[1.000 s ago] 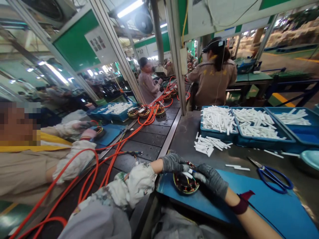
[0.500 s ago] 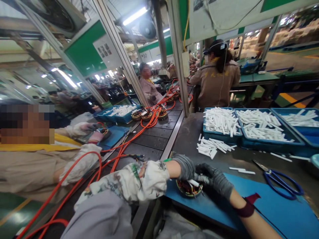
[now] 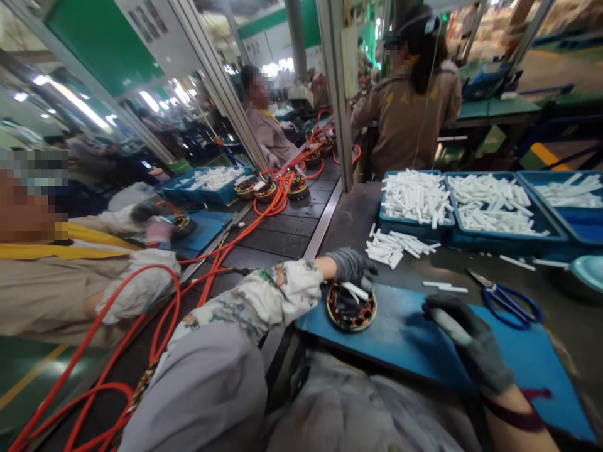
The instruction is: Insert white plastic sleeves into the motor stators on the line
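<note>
A round motor stator [image 3: 351,323] with dark red windings and a pale rim lies on the blue mat [image 3: 400,345] in front of me. White sleeve tubes [image 3: 354,290] stick up at its far side. My left hand [image 3: 351,265], in a grey glove, bends closed over the stator's far rim, right beside these tubes. Off to the right, my right hand [image 3: 471,345] hangs over the mat, apart from the stator, fingers curled. A pale oblong shape along its thumb side is too unclear to name. Blue-handled scissors [image 3: 511,306] lie just beyond that hand.
Blue bins [image 3: 560,242] of white tubes stand at the back right, a loose tube pile [image 3: 398,248] before them. A teal bowl [image 3: 586,276] sits at the right edge. Orange cables [image 3: 226,251] cross the conveyor on the left. A co-worker [image 3: 61,263] handles another stator there.
My right hand has left the stator and moved right, towards the scissors. My left hand stays at the stator, whose windings now show more fully. The view has tilted down.
</note>
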The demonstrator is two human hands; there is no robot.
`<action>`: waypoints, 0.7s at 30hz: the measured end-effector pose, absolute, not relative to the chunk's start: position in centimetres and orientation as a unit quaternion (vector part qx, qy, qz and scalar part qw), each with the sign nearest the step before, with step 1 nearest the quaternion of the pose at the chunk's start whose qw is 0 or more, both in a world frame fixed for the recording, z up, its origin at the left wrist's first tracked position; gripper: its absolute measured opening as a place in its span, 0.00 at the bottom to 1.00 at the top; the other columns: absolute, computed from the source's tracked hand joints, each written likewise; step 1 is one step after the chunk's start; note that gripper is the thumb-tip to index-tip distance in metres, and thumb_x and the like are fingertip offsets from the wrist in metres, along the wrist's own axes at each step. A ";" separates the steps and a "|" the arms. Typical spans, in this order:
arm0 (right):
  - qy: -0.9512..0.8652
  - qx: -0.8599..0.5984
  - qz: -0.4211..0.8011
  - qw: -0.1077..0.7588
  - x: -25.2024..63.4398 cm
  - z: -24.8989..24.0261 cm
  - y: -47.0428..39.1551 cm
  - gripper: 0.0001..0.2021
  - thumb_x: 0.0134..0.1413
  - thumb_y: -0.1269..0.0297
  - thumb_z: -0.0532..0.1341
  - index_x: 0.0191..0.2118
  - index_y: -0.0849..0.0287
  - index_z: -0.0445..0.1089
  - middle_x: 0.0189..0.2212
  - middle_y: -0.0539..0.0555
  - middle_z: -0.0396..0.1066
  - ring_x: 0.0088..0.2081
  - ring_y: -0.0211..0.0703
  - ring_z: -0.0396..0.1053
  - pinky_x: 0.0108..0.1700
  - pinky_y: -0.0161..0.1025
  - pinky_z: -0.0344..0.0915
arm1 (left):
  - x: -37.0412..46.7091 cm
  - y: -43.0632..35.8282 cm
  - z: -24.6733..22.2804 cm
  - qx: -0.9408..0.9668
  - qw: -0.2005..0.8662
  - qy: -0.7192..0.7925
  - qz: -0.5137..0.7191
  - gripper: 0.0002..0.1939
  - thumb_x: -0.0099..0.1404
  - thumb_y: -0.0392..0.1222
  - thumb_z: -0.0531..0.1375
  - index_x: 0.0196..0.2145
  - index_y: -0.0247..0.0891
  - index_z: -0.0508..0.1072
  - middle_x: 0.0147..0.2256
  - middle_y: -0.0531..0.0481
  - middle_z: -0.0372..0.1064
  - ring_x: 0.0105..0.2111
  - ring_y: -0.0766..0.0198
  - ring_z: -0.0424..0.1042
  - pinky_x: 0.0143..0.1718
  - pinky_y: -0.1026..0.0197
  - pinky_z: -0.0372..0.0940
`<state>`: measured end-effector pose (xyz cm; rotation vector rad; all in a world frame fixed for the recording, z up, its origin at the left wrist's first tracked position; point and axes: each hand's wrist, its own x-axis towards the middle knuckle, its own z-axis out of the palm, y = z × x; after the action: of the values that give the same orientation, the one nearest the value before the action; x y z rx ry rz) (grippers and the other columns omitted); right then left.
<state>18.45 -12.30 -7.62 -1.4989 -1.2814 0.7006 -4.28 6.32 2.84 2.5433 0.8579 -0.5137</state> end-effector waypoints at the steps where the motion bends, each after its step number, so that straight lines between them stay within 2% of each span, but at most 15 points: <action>1: -0.548 -0.620 0.294 0.478 17.3 -7.6 -11.7 0.17 0.55 0.45 0.64 0.41 0.52 0.77 0.40 0.57 0.80 0.41 0.54 0.78 0.44 0.48 0.77 | -4.5 6.6 2.7 0.909 0.206 0.321 -0.165 0.26 0.62 0.47 0.67 0.58 0.43 0.73 0.46 0.50 0.79 0.47 0.56 0.77 0.49 0.63 0.68; 4: -0.599 -0.607 0.254 0.456 15.2 -8.0 -10.1 0.19 0.59 0.44 0.61 0.44 0.53 0.77 0.41 0.57 0.80 0.43 0.52 0.77 0.47 0.48 0.75 | -5.7 6.1 2.3 0.903 0.200 0.375 -0.066 0.28 0.64 0.48 0.65 0.60 0.39 0.70 0.50 0.46 0.76 0.50 0.55 0.76 0.53 0.59 0.68; 7: -0.659 -0.562 0.242 0.437 14.8 -8.7 -9.4 0.19 0.64 0.47 0.57 0.50 0.51 0.76 0.46 0.57 0.79 0.49 0.51 0.76 0.54 0.50 0.72 | -7.0 4.2 2.6 0.908 0.199 0.364 0.060 0.15 0.67 0.44 0.63 0.49 0.38 0.77 0.54 0.46 0.73 0.53 0.60 0.73 0.58 0.60 0.65; 8: -0.679 -0.541 0.252 0.428 14.7 -8.8 -9.2 0.18 0.65 0.48 0.57 0.52 0.50 0.75 0.49 0.56 0.78 0.51 0.51 0.75 0.55 0.50 0.71 | -7.4 3.5 2.7 0.915 0.204 0.342 0.069 0.12 0.68 0.43 0.61 0.45 0.37 0.79 0.55 0.46 0.72 0.54 0.60 0.72 0.59 0.61 0.64; 10: -0.705 -0.498 0.284 0.417 14.2 -8.9 -8.5 0.19 0.66 0.49 0.56 0.56 0.49 0.73 0.53 0.56 0.76 0.54 0.51 0.73 0.57 0.51 0.69 | -7.9 2.2 2.8 0.926 0.202 0.318 0.027 0.12 0.69 0.45 0.60 0.43 0.38 0.81 0.57 0.46 0.70 0.56 0.58 0.71 0.59 0.58 0.65; 13: -0.710 -0.458 0.333 0.417 13.2 -8.8 -7.1 0.19 0.67 0.49 0.54 0.56 0.50 0.72 0.52 0.56 0.76 0.52 0.50 0.74 0.57 0.52 0.70 | -8.0 0.6 2.2 0.925 0.168 0.335 -0.060 0.17 0.71 0.47 0.58 0.53 0.41 0.77 0.62 0.45 0.65 0.58 0.54 0.69 0.61 0.52 0.63; 16: -0.691 -0.439 0.390 0.421 12.3 -8.5 -5.8 0.19 0.66 0.49 0.55 0.55 0.51 0.72 0.50 0.57 0.77 0.50 0.49 0.74 0.56 0.51 0.70 | -7.6 -0.2 1.2 0.921 0.143 0.353 -0.078 0.21 0.73 0.46 0.54 0.61 0.41 0.70 0.66 0.45 0.60 0.62 0.54 0.64 0.65 0.51 0.58; 21: -0.661 -0.417 0.462 0.419 11.7 -8.3 -4.9 0.21 0.64 0.46 0.57 0.52 0.54 0.73 0.51 0.57 0.76 0.52 0.51 0.73 0.58 0.52 0.67 | -8.4 0.6 -0.1 0.933 0.164 0.312 -0.068 0.23 0.74 0.45 0.52 0.64 0.40 0.66 0.67 0.44 0.58 0.67 0.53 0.55 0.68 0.49 0.52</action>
<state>11.73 -4.92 -8.30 -1.0446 -1.6575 1.1581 -8.37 0.61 -0.13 2.6603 0.8905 -0.1944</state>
